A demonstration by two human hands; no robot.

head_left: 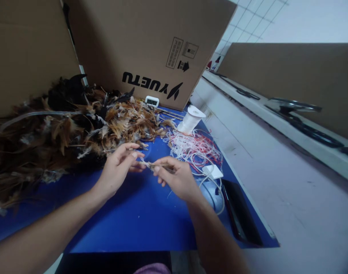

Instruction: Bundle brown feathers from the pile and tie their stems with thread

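Observation:
In the middle of the head view, both hands are raised over a blue tabletop [119, 228]. My right hand [178, 177] is closed, its thumb and fingers pinching a small bunch of brown feathers [151, 164]. The bunch's pale, stringy end points left, towards my other hand. My left hand [116, 167] has its thumb and fingers curled round that pale end; a thin whitish strand shows at its fingertips, but its exact grip is partly hidden. A large heap of brown and black feathers [125, 121] lies just beyond and left of it.
Behind the heap stands a big cardboard box [113, 45]. On the right are a white spool [189, 121], tangled white and red strands [191, 148], a white square adapter [213, 171] with a cable and a dark phone [242, 213]. A small white digital display [152, 101] sits by the box.

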